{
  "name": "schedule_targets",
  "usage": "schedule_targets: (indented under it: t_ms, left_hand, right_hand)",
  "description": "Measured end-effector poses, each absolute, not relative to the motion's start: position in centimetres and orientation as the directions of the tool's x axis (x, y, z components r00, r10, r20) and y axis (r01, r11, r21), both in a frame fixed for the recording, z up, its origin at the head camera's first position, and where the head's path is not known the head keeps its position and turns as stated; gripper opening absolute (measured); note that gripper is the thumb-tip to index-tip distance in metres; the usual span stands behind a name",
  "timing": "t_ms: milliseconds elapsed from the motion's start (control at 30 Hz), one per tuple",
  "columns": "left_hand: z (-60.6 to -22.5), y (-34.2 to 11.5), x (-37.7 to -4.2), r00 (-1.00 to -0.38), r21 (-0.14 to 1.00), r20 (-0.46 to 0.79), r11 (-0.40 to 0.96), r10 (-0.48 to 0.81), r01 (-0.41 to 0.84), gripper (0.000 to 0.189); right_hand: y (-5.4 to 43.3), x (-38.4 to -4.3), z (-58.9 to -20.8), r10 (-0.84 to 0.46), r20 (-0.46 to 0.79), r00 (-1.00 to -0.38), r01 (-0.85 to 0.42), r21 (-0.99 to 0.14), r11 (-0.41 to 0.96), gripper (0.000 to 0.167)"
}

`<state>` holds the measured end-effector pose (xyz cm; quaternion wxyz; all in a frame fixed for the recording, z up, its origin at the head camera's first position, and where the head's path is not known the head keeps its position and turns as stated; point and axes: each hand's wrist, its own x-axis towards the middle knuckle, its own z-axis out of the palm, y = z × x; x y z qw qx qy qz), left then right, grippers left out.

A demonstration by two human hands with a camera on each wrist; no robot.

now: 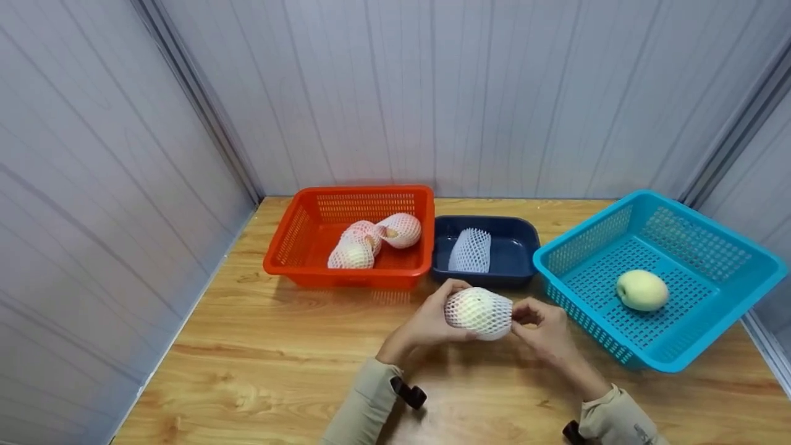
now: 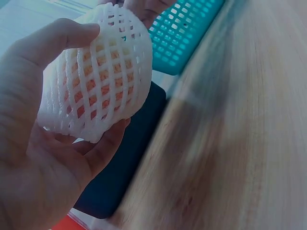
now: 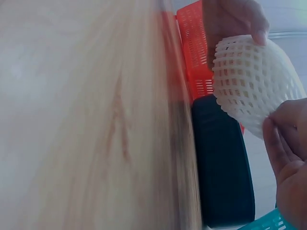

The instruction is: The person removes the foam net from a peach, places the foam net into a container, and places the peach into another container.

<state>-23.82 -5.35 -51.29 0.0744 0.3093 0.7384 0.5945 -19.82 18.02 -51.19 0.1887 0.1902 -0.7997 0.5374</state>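
Left hand (image 1: 432, 318) wraps the fruit (image 1: 476, 312) in its white foam net; right hand (image 1: 547, 330) pinches the net's narrow end. Fruit's held above the counter (image 1: 278, 371), in front of the navy tray (image 1: 516, 250). Risks: hard tug at the pinch could tear mesh; slack left grip could drop and bruise it. Looks rounded, pale yellow from above, orange-ish in left wrist view, mesh stretched over it. Tray: second net (image 1: 471, 250). Orange basket (image 1: 352, 279), left: netted fruits (image 1: 401, 230). Blue basket (image 1: 590, 322), right: bare fruit (image 1: 642, 290).
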Motion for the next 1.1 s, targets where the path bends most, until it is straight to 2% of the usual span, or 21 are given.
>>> schedule_targets:
  t_ms: [167, 333, 400, 500, 633, 733, 933, 1100]
  left_hand:
    - [-50.2, -5.5, -23.4, -0.799, 0.926, 0.248, 0.107, 0.548, 0.361, 0.071]
    - [-50.2, -5.5, -23.4, -0.792, 0.932, 0.234, 0.103, 0.564, 0.348, 0.07]
    - [-50.3, -5.6, -23.3, -0.791, 0.933, 0.217, 0.117, 0.572, 0.34, 0.07]
    - [-50.3, -5.6, -23.2, -0.797, 0.936, 0.194, 0.136, 0.572, 0.325, 0.07]
    - [-50.1, -5.6, -23.0, -0.802, 0.937, 0.188, 0.14, 0.567, 0.319, 0.07]
    - [-49.7, -5.5, -23.1, -0.796, 0.931, 0.193, 0.15, 0.574, 0.334, 0.07]
    - [-52.0, -5.2, -24.8, -0.785, 0.904, 0.212, 0.188, 0.583, 0.384, 0.075]
    - [-52.3, -4.9, -24.7, -0.769, 0.904, 0.219, 0.172, 0.6, 0.392, 0.075]
  right_hand:
    - [17.5, -19.2, -49.3, -0.12, 0.564, -0.817, -0.561, -0.729, 0.393, 0.023]
    - [17.2, -19.3, -49.3, -0.106, 0.66, -0.744, -0.638, -0.654, 0.406, 0.025]
    - [17.3, -19.5, -49.9, -0.11, 0.655, -0.747, -0.641, -0.668, 0.378, 0.028]
    - [17.2, -19.6, -50.6, -0.144, 0.582, -0.8, -0.592, -0.728, 0.346, 0.034]
    - [17.4, -19.8, -51.0, -0.195, 0.515, -0.835, -0.547, -0.738, 0.395, 0.041]
    - [17.7, -20.1, -51.0, -0.227, 0.527, -0.819, -0.569, -0.698, 0.434, 0.044]
    - [17.7, -20.8, -51.6, -0.307, 0.575, -0.758, -0.651, -0.643, 0.404, 0.046]
    - [17.8, -21.0, -52.2, -0.342, 0.6, -0.723, -0.687, -0.578, 0.44, 0.059]
